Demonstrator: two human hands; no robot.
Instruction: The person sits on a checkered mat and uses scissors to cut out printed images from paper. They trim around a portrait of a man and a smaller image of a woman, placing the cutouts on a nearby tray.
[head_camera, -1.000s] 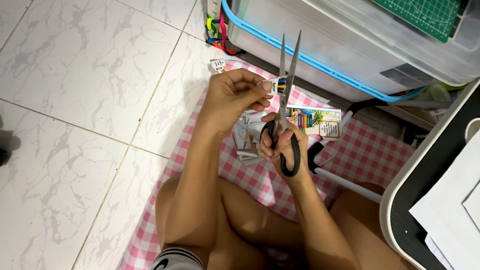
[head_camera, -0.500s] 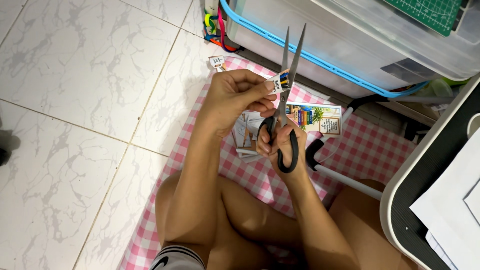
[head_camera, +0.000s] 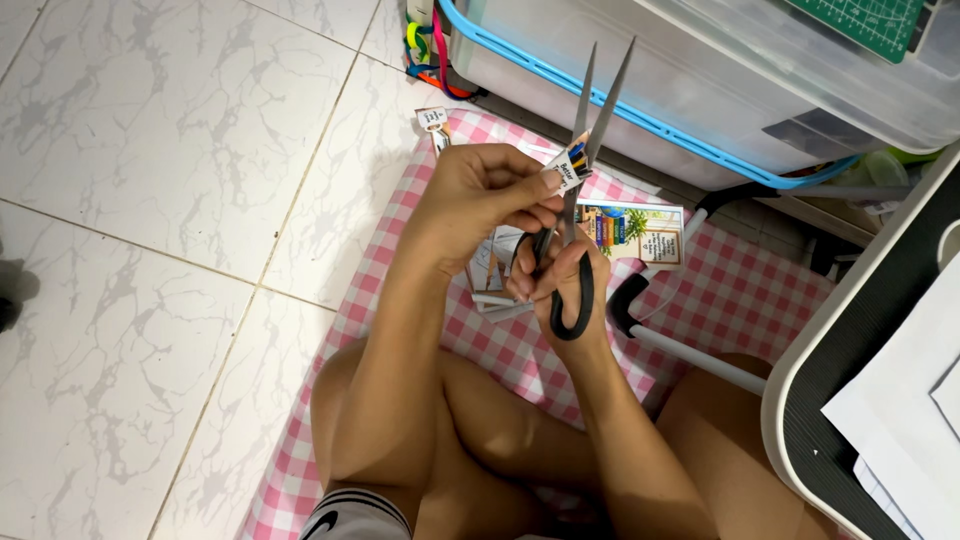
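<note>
- My left hand (head_camera: 480, 195) pinches a small printed paper cutout (head_camera: 570, 172) between thumb and fingertips, closed firmly on it, above the pink checked cloth (head_camera: 740, 300).
- My right hand (head_camera: 562, 285) is wrapped through the black handles of the scissors (head_camera: 580, 170), gripping them; the blades stand partly apart, pointing up toward the clear storage bin (head_camera: 650, 90).
- The cutout sits right in the crotch of the blades, so I judge I am mid-trim along its edge.
- The next move, I reckon, calls for a steady squeeze while holding the paper still, fingertips kept clear.
- More printed cards (head_camera: 630, 232) lie on the cloth below.
</note>
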